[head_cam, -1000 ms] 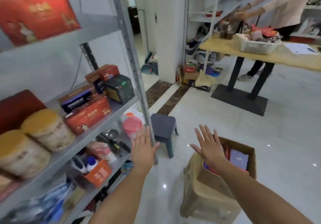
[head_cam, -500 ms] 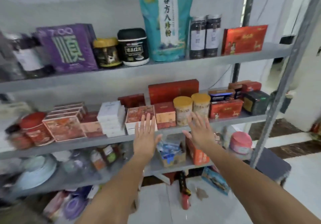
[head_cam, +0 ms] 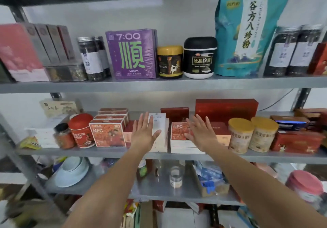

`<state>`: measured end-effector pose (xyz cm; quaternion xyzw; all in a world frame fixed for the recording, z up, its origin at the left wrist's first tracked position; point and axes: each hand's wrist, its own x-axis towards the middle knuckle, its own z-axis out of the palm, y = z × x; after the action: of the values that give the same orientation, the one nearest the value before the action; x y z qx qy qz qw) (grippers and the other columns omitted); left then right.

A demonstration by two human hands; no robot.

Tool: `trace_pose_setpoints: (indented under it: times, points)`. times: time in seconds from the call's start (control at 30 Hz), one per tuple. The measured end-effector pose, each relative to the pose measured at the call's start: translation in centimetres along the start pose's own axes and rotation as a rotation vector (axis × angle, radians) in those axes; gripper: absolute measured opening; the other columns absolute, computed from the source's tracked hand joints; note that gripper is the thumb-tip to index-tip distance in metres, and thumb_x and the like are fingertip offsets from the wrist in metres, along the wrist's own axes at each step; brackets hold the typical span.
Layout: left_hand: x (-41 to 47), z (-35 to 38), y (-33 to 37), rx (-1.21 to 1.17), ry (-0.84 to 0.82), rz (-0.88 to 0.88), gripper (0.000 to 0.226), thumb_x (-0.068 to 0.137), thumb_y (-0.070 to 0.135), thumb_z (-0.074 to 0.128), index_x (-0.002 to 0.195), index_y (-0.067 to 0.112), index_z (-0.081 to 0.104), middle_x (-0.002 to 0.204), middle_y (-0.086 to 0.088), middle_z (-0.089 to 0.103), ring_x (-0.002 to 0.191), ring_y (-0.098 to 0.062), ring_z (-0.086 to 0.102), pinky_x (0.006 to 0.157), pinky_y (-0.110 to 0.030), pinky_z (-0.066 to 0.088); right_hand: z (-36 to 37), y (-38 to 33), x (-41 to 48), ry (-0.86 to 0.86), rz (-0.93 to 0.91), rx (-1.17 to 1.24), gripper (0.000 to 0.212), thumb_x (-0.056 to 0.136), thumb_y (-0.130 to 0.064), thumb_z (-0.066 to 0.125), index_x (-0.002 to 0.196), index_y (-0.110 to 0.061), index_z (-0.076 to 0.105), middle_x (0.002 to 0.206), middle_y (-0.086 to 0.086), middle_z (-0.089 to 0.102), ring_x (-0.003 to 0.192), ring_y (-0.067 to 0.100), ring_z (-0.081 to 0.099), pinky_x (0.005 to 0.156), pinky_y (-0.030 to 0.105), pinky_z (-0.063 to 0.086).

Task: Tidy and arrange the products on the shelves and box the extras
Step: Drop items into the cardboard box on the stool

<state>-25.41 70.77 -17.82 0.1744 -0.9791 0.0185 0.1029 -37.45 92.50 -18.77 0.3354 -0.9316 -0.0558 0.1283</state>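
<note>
I face a grey metal shelf unit. My left hand (head_cam: 144, 133) is open, fingers spread, in front of a stack of white boxes (head_cam: 160, 139) on the middle shelf (head_cam: 113, 152). My right hand (head_cam: 200, 133) is open too, in front of an orange NFC box (head_cam: 178, 131) lying on white boxes. Neither hand holds anything. Left of them stand several orange NFC boxes (head_cam: 108, 134) and a red tin (head_cam: 81, 130). To the right are two gold-lidded cans (head_cam: 253, 134) and red boxes (head_cam: 226, 108).
The top shelf (head_cam: 159, 84) carries a purple box (head_cam: 131, 54), two jars (head_cam: 185, 58), a tall teal bag (head_cam: 247, 29) and dark canisters. The lower shelf (head_cam: 159, 190) holds white bowls (head_cam: 70, 171), a glass, a box of packets and a pink-lidded tub (head_cam: 305, 183).
My view swung left from the floor and the cardboard box to face the shelves, then moved closer. Both open hands rose to the middle shelf's front row.
</note>
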Motion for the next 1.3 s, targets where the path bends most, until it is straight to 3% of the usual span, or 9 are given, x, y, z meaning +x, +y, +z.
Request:
trace_pose_setpoints:
  times: [0.23,0.4,0.47,0.53,0.63,0.73,0.83,0.93,1.3]
  points:
    - [8.7,-0.5,-1.5,-0.165,0.005,0.121,0.052,0.105,0.037,0.034,0.151,0.014,0.031,0.165,-0.006,0.007,0.152,-0.023,0.004,0.121,-0.041,0.007,2.5,-1.4,6.4,0.015,0.044,0.003,0.069,0.099,-0.059,0.011,0.156,-0.022,0.002,0.164,0.006,-0.004,0.150,0.024,-0.009,0.118,0.048,-0.009]
    - [11.6,1.7,-0.6,-0.150,-0.214,0.206,0.062,0.105,0.046,0.023,0.157,0.016,0.007,0.165,-0.003,-0.004,0.152,-0.020,-0.003,0.122,-0.042,0.002,5.1,-2.6,8.2,-0.021,0.082,0.104,0.064,0.101,-0.056,0.017,0.155,-0.022,0.013,0.163,0.004,0.014,0.150,0.024,0.009,0.120,0.047,0.000]
    - [11.4,3.1,-0.4,-0.085,-0.311,0.238,0.063,0.104,0.052,0.011,0.157,0.021,-0.004,0.164,-0.003,-0.011,0.151,-0.019,-0.009,0.121,-0.042,-0.004,5.6,-2.7,8.9,-0.021,0.103,0.160,0.061,0.102,-0.053,0.024,0.154,-0.022,0.016,0.159,0.005,0.026,0.145,0.025,0.027,0.118,0.045,0.016]
    - [11.2,4.0,-0.6,-0.049,-0.294,0.240,0.063,0.103,0.053,0.004,0.156,0.023,-0.009,0.164,-0.003,-0.013,0.151,-0.019,-0.011,0.120,-0.041,-0.006,5.6,-2.7,9.9,-0.009,0.118,0.210,0.059,0.102,-0.048,0.033,0.153,-0.023,0.019,0.153,0.006,0.037,0.129,0.027,0.050,0.104,0.041,0.041]
    - [11.1,4.3,-0.9,-0.042,-0.273,0.240,0.063,0.102,0.053,0.002,0.156,0.023,-0.011,0.163,-0.002,-0.015,0.150,-0.018,-0.014,0.121,-0.041,-0.007,5.6,-2.8,11.2,-0.033,0.141,0.265,0.059,0.101,-0.032,0.044,0.154,-0.023,0.018,0.149,0.008,0.042,0.118,0.027,0.058,0.090,0.038,0.051]
    - [10.9,4.4,-0.8,-0.031,-0.267,0.236,0.062,0.102,0.052,0.000,0.155,0.024,-0.012,0.163,-0.001,-0.016,0.150,-0.017,-0.016,0.121,-0.039,-0.008,5.8,-2.9,12.6,-0.031,0.123,0.246,0.069,0.096,-0.017,0.052,0.155,-0.018,0.017,0.150,0.010,0.038,0.131,0.028,0.045,0.105,0.040,0.042]
    - [10.9,4.6,-0.9,-0.043,-0.247,0.234,0.061,0.101,0.052,0.000,0.155,0.025,-0.012,0.163,0.000,-0.016,0.150,-0.016,-0.016,0.121,-0.038,-0.008,5.9,-2.6,14.0,-0.087,0.075,0.163,0.074,0.096,-0.021,0.051,0.156,-0.017,0.008,0.162,0.011,0.012,0.148,0.028,0.015,0.120,0.043,0.018]
    - [10.7,4.8,-1.0,-0.069,-0.231,0.224,0.060,0.102,0.051,0.003,0.155,0.025,-0.010,0.163,0.001,-0.015,0.150,-0.013,-0.015,0.119,-0.036,-0.010,6.3,-1.9,15.4,-0.169,0.062,0.108,0.076,0.099,-0.026,0.047,0.156,-0.018,-0.002,0.163,0.011,-0.008,0.150,0.028,-0.006,0.122,0.048,0.002]
    - [10.8,5.0,-1.1,-0.090,-0.202,0.229,0.061,0.102,0.052,0.003,0.155,0.026,-0.008,0.164,0.001,-0.012,0.150,-0.012,-0.015,0.118,-0.034,-0.011,7.8,-0.2,19.1,-0.257,0.063,0.120,0.070,0.103,-0.047,0.028,0.154,-0.022,-0.012,0.159,0.009,-0.026,0.147,0.029,-0.020,0.114,0.054,-0.013]
